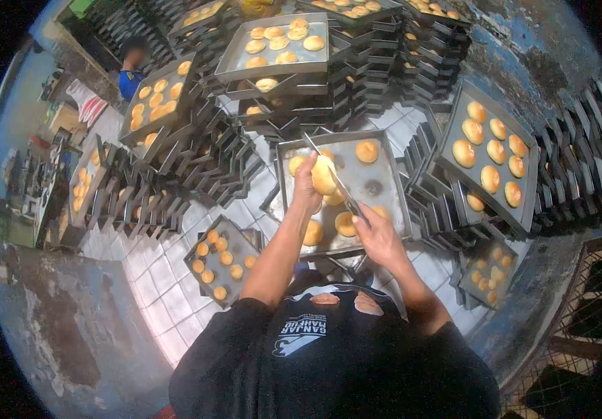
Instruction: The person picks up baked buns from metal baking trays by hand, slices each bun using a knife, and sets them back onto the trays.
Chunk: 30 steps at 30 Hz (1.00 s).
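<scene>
My left hand point(306, 187) grips a round golden bun point(324, 174) above a metal baking tray point(400, 202). In my right hand point(378, 237) is a long knife point(341, 187), its handle in my closed fingers. The blade slants up and to the left, lying against the right side of the bun; how deep it sits I cannot tell. Several more buns, such as one bun point(366, 151) at the far right corner, rest in the tray below. A dark round mark shows on the tray's bare bottom.
Tall stacks of trays surround me, with a bun-filled tray point(224, 70) ahead, another tray point(447, 150) at right and one tray point(187, 87) at left. A lower tray point(192, 262) sits near the tiled floor point(164, 293). A person in blue point(130, 80) is at the far left.
</scene>
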Motion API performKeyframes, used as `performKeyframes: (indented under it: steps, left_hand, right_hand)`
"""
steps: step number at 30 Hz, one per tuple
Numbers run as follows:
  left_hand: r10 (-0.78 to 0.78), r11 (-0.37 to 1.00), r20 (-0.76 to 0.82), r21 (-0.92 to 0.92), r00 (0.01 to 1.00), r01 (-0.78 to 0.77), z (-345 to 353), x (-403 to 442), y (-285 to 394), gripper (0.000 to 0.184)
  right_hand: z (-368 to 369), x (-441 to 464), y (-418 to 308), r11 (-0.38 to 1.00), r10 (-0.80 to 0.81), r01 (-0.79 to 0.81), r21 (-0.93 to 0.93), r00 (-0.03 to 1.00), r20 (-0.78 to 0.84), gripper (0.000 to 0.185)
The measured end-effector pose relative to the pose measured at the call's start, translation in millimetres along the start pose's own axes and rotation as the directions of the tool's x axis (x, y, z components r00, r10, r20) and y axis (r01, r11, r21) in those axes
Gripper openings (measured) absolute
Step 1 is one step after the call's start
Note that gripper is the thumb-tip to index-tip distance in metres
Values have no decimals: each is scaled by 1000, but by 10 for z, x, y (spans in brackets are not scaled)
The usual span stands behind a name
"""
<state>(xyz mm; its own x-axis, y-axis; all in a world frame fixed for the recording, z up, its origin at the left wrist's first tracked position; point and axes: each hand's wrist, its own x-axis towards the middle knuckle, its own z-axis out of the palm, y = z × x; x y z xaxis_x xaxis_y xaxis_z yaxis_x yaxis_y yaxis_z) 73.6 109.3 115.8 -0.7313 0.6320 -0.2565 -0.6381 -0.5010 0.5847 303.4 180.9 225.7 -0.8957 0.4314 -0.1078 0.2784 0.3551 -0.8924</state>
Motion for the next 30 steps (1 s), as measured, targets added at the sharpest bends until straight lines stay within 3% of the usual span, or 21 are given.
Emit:
performKeyframes:
  steps: [3, 5, 6, 8, 9, 14, 16, 17, 20, 22, 24, 26, 28, 30]
  left_hand:
    - [64, 997, 34, -40, 997, -62, -107, 62, 192, 32]
    - [37, 998, -15, -43, 999, -37, -38, -39, 131, 32]
    - [12, 999, -52, -46, 999, -14, 32, -81, 73, 32]
    - [-81, 994, -45, -76, 996, 78, 62, -121, -162, 35]
    - [-65, 995, -54, -82, 996, 60, 123, -146, -211, 36]
    - [-89, 986, -87, -146, 992, 76, 76, -32, -84, 38]
    - [-6, 988, -73, -151, 997, -5, -141, 156, -41, 42]
    - [4, 983, -85, -180, 996, -19, -265, 249, -79, 43]
    - [-116, 985, -193, -150, 974, 88, 190, -61, -125, 43]
    - [-196, 969, -126, -179, 972, 172, 95, -12, -400, 47]
    - [-215, 962, -119, -199, 969, 189, 28, 52, -630, 57]
    - [-234, 956, -156, -218, 960, 197, -61, 173, -658, 57]
    - [-247, 944, -170, -264, 954, 197, -132, 318, -618, 56]
    - [-226, 943, -115, -276, 967, 187, -289, 491, -668, 57]
  right_hand:
    - [-15, -322, -58, 999, 17, -18, 49, 1000, 25, 43]
    - [14, -413, -75, 982, 166, -172, 78, 983, 83, 44]
    - [81, -340, 25, 980, 172, -178, 83, 982, 75, 44]
    - [264, -75, 294, 998, 32, -30, 64, 999, -44, 44]
    - [202, 11, 124, 991, 100, -100, 89, 995, 3, 46]
    - [153, -60, 212, 994, 97, -96, 44, 995, -9, 45]
    - [132, -288, 242, 994, 111, -111, -12, 994, -8, 45]
    - [134, -390, 274, 989, 139, -138, 48, 990, -2, 44]
    - [225, -348, 350, 966, 250, -248, 77, 968, -16, 42]
    - [349, -85, 550, 986, 166, -164, 28, 979, -117, 46]
    - [347, 156, 616, 964, 230, -220, 147, 972, -55, 46]
    - [340, 269, 680, 983, 168, -163, 84, 984, -62, 45]
    - [278, 110, 714, 976, 205, -200, 86, 977, -55, 46]
    - [253, -120, 874, 992, 117, -114, 47, 991, -70, 45]
